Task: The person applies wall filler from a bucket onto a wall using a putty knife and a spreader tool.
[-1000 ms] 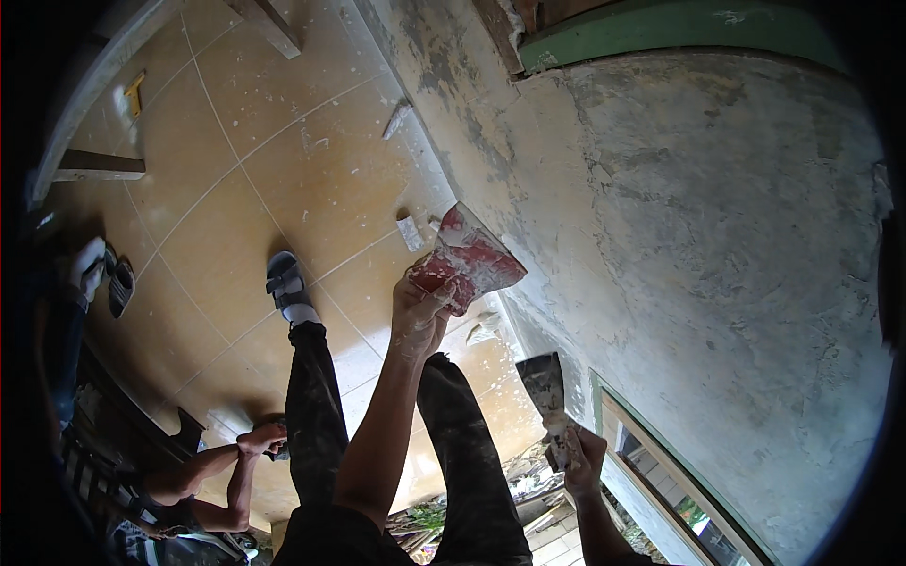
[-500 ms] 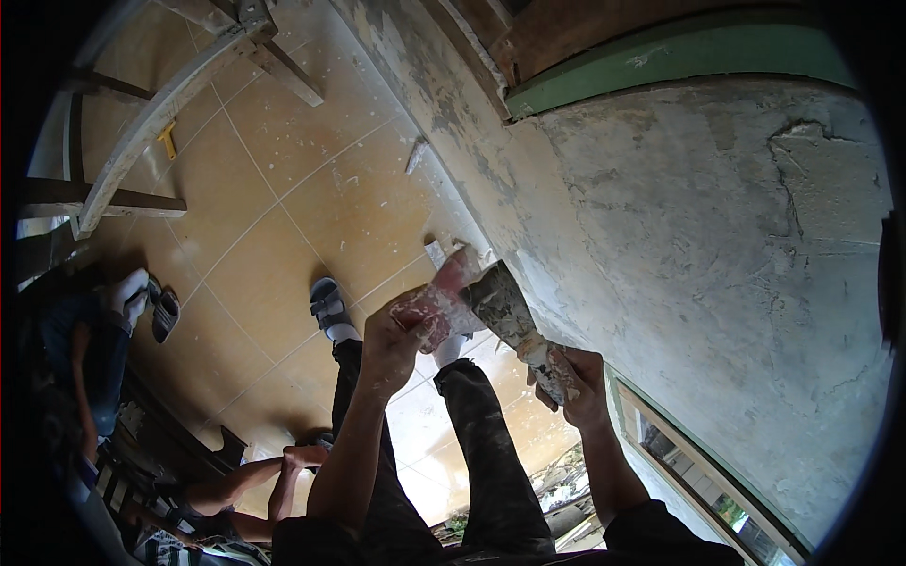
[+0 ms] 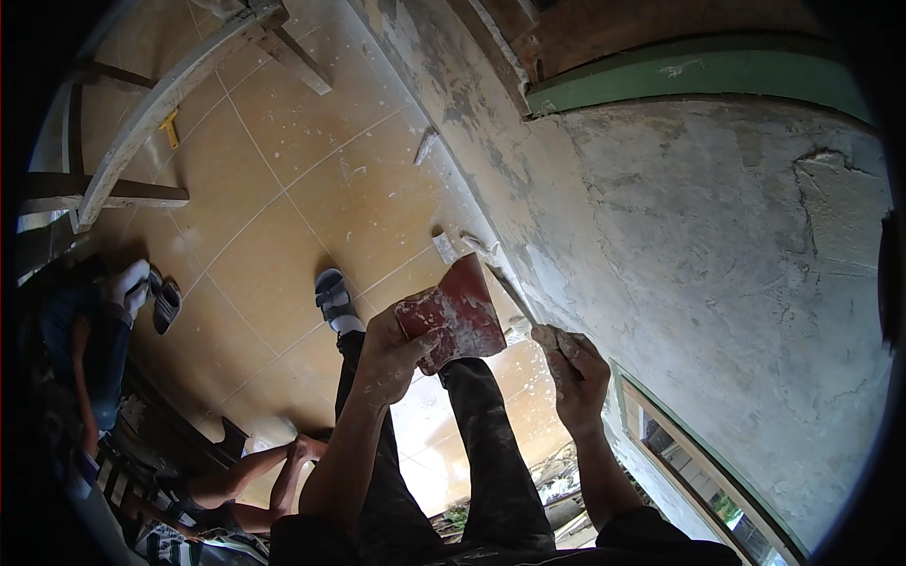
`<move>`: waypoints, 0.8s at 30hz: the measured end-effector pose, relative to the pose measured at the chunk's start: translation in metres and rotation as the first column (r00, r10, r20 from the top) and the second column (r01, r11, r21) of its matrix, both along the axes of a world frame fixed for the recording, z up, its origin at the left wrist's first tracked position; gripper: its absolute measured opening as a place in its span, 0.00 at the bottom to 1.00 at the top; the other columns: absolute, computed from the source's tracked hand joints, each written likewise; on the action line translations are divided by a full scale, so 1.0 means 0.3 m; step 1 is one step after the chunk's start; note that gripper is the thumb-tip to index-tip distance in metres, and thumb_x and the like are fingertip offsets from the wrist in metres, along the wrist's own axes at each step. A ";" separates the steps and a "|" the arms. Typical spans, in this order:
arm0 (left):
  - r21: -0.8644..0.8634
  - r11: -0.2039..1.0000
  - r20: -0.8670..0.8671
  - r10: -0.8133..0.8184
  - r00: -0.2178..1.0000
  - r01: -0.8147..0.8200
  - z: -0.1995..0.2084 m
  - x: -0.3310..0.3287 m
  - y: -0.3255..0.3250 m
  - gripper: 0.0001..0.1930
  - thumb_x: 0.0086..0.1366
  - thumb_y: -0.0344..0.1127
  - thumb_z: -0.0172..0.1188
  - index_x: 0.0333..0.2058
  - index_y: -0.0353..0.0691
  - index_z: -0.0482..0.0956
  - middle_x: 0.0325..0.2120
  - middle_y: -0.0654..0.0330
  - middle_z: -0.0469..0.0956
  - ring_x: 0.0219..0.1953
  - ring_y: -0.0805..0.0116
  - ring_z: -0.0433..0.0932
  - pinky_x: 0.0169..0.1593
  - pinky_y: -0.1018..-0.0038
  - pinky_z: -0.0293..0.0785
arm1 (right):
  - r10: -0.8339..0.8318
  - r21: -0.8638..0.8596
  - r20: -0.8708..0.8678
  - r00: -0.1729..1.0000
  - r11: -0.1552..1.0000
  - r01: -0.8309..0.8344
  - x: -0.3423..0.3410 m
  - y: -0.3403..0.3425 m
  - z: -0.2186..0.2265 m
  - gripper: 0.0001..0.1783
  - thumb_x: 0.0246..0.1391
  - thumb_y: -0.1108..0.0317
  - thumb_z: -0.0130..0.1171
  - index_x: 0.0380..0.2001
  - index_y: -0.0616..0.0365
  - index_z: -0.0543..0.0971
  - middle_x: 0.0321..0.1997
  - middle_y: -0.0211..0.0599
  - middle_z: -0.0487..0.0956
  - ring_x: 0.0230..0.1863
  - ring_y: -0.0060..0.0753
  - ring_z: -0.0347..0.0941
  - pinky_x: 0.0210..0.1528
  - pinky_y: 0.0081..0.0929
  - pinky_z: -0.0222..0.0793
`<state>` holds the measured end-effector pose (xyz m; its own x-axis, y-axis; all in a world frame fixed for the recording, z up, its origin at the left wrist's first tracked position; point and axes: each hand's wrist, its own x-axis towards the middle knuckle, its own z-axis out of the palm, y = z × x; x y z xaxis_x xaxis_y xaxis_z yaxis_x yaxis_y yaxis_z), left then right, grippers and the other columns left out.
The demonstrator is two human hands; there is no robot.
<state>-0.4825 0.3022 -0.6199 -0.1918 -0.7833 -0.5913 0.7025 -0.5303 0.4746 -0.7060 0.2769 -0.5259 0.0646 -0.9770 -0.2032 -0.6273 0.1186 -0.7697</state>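
My left hand is closed around a red scraper smeared with pale plaster, its flared edge turned to the right. Closed on the handle of a putty knife is my right hand. The putty knife's blade is seen almost edge-on, slanting up and left from my fist, close to the red scraper's right side. Most of the handle is hidden by my fingers. To the right of both tools stands a patchy grey plastered wall.
A wooden frame stands at the upper left, near a yellow tool on the tiled floor. Loose pieces lie along the wall's foot. Two people sit at the lower left, beside a sandal. Green trim crosses the wall.
The red scraper has turned, so its broad face now shows. The putty knife has rotated from flat to nearly edge-on, and the two blades no longer overlap as before.
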 end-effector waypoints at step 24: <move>-0.429 0.901 0.571 0.326 0.753 -0.064 -0.725 -0.727 -0.336 0.27 0.53 0.14 0.42 0.53 0.34 0.72 0.52 0.45 0.71 0.60 0.61 0.65 0.62 0.73 0.60 | -0.256 0.376 -0.365 0.895 0.839 0.393 -0.315 0.277 -0.120 0.14 0.53 0.77 0.53 0.44 0.65 0.79 0.41 0.45 0.79 0.45 0.33 0.75 0.48 0.26 0.67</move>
